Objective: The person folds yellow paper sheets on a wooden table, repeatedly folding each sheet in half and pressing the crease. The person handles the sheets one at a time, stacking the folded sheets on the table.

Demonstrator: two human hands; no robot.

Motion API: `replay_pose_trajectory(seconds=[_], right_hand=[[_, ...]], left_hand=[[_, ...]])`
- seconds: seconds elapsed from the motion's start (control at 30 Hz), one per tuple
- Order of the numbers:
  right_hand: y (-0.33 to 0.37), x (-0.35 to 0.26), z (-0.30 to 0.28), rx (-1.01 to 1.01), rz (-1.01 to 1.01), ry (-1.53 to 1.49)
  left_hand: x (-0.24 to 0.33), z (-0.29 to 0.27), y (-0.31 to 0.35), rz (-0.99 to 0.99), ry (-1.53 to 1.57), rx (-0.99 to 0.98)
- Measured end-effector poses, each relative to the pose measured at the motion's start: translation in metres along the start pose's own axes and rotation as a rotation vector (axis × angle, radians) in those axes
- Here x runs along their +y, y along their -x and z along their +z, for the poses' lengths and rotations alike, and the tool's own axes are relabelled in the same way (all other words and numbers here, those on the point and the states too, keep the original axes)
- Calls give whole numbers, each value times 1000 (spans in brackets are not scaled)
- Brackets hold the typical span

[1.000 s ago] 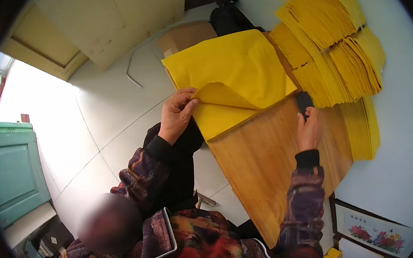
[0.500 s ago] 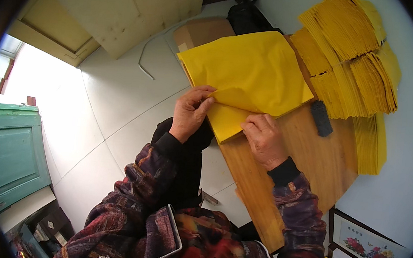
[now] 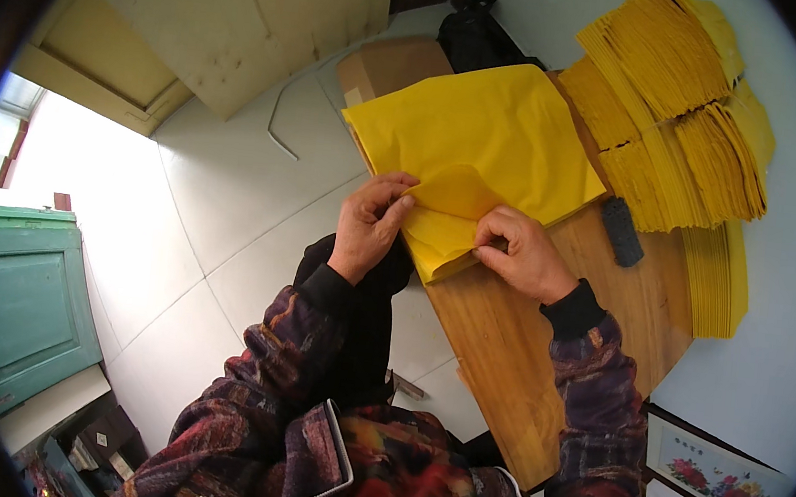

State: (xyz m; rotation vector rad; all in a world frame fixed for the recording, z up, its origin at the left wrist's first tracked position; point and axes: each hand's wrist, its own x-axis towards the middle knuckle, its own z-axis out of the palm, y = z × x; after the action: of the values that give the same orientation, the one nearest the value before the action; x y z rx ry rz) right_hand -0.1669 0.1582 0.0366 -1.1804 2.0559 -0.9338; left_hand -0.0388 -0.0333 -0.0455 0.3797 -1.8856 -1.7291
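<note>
A pile of soft yellow sheets (image 3: 488,113), which could be cloth or thick paper, lies on the far end of the wooden table. The near corner of the top yellow sheet (image 3: 456,192) is lifted and curled over. At the pile's left edge, my left hand (image 3: 372,222) is closed, pinching the sheet's edge between thumb and fingers. My right hand (image 3: 524,251) is closed too, with thumb and forefinger pinched on the yellow edge at the near right side. The fingertips hide how many layers each hand holds.
Folded yellow bundles (image 3: 661,101) are stacked high against the wall at the right. A dark grey block (image 3: 621,232) rests on the wooden table (image 3: 541,358) beside the pile. Behind are a cardboard box (image 3: 391,71) and a black bag (image 3: 481,36). A framed flower picture (image 3: 717,471) stands at lower right.
My right hand has moved slightly up and to the right, its fingers now pinched at the sheet's edge. The lifted flap stands up more. My left hand has hardly moved.
</note>
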Motion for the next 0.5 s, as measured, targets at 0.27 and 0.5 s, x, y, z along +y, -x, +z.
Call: replay_pose_trajectory(seconds=[0.27,0.5], right_hand=[[-4,0,-6,-28,88,-168],[-2,2,1,34,104,-171]], left_hand=[[9,-20,3,-219,207,-230],[7,-16,4,-174,162,-246]])
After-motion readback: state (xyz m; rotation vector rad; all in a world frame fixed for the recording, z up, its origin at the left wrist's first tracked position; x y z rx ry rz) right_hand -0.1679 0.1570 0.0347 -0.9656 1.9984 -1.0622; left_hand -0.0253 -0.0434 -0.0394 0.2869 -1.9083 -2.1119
